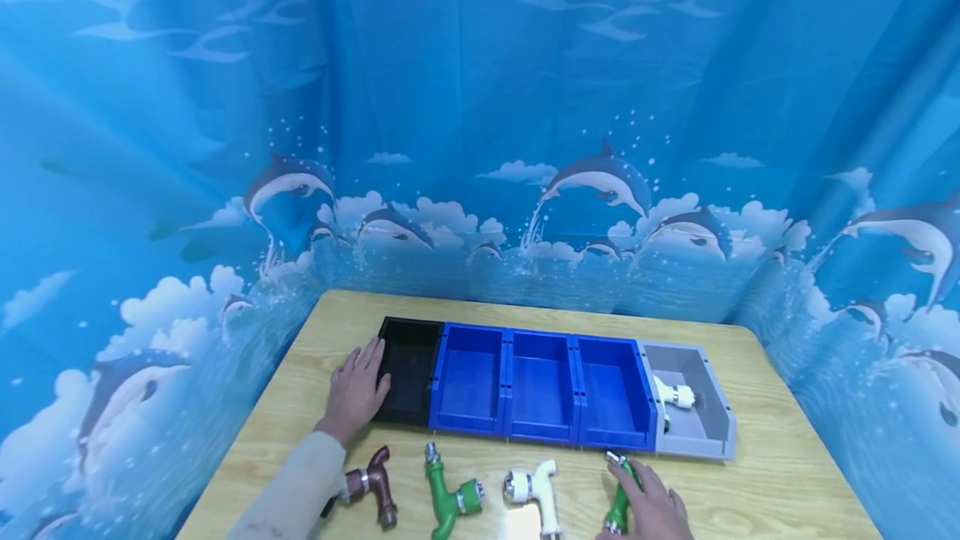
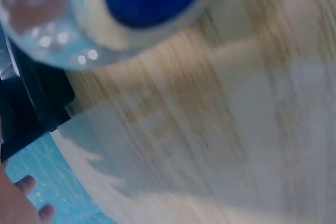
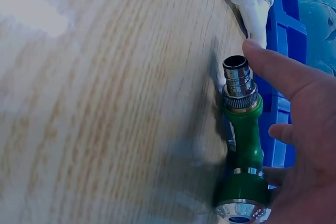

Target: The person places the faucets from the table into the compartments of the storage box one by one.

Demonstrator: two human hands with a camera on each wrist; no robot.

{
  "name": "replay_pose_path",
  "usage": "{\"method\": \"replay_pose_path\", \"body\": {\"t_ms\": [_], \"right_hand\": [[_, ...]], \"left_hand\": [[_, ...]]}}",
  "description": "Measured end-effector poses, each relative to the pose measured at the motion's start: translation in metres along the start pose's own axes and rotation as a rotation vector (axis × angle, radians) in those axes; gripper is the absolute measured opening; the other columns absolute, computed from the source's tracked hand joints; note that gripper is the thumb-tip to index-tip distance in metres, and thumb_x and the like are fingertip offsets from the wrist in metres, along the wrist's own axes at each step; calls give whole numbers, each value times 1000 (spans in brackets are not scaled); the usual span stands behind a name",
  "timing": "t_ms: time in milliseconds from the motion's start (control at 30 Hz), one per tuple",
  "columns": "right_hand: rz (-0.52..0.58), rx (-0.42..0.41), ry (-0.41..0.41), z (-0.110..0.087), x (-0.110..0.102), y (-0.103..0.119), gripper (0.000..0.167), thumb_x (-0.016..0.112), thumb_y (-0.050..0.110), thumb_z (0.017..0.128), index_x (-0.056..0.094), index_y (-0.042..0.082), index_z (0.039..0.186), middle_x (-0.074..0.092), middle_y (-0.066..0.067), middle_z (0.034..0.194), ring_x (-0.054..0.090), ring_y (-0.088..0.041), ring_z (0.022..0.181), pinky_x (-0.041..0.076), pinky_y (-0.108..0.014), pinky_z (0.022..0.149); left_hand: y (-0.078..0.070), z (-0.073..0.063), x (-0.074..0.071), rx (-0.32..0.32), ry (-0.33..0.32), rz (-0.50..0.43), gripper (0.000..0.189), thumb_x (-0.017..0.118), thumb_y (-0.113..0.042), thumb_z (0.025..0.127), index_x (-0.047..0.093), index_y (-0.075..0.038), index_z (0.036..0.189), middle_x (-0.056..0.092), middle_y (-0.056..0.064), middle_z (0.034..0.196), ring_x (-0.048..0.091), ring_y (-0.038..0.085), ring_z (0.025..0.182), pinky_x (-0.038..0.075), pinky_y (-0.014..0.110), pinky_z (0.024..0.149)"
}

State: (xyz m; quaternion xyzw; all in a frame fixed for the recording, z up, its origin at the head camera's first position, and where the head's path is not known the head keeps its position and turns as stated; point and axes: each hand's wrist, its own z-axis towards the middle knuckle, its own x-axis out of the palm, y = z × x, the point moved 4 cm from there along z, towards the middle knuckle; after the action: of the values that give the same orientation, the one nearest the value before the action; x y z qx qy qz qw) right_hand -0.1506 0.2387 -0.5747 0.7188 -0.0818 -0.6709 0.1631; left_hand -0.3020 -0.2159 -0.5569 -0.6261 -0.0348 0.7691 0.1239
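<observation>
Right grip (image 3: 303, 121) beside green tap (image 3: 245, 142); white tap (image 3: 253, 14) beyond; blue bins (image 3: 286, 32) behind.

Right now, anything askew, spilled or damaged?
Minor: the green tap between the brown tap and white tap lies turned around; its side branch points right in the head view, theirs left. No spill or damage visible.

Rightmost green tap (image 1: 618, 509), leftmost black bin (image 1: 412, 333)

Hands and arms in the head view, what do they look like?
The left hand and right hand wear no gloves. The left sleeve is long and pale greyish-beige; a faint mark on it is too blurred to read. No right sleeve shows.
</observation>
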Motion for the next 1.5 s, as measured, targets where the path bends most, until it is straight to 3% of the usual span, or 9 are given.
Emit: {"method": "replay_pose_path", "body": {"t_ms": [200,467,667,800,1100,1500], "right_hand": [[10,-30,-40,0,4,0,108,83,66,46,55,7,132,50,-28,132,47,-48,120,31,-77,92],[18,-29,-48,0,9,3,104,83,65,47,56,9,132,49,-29,133,48,-49,120,30,-76,94],[13,1,-20,1,7,3,103,82,66,48,57,10,131,48,-29,135,47,-50,121,28,-76,97],[10,-10,-21,2,5,4,103,81,67,48,58,9,130,48,-29,135,46,-50,122,27,-76,97],[-1,-24,-31,1,4,5,103,82,66,48,58,9,129,48,-29,134,47,-49,121,29,-75,96],[-8,-22,-16,0,4,0,113,83,67,44,53,7,135,47,-28,135,45,-48,123,30,-74,97]], "left_hand": [[-6,1,-3,-51,54,73,77,46,-54,96,28,-4,152,28,15,157,26,40,142,19,68,110],[-10,2,1,-93,75,24,94,48,-63,92,23,6,151,23,25,156,20,43,143,18,66,112],[-11,-2,2,-4,71,10,105,55,-71,83,23,1,152,17,26,157,12,44,145,19,65,112],[-9,-5,0,50,105,32,116,64,-74,73,24,1,152,12,26,158,9,44,145,18,67,111],[-13,-4,-5,58,176,38,118,69,-73,69,28,1,151,12,29,157,8,46,145,11,65,114],[-16,-6,-4,66,198,-9,116,72,-71,67,29,-5,152,5,29,158,5,47,144,16,65,113]]}}
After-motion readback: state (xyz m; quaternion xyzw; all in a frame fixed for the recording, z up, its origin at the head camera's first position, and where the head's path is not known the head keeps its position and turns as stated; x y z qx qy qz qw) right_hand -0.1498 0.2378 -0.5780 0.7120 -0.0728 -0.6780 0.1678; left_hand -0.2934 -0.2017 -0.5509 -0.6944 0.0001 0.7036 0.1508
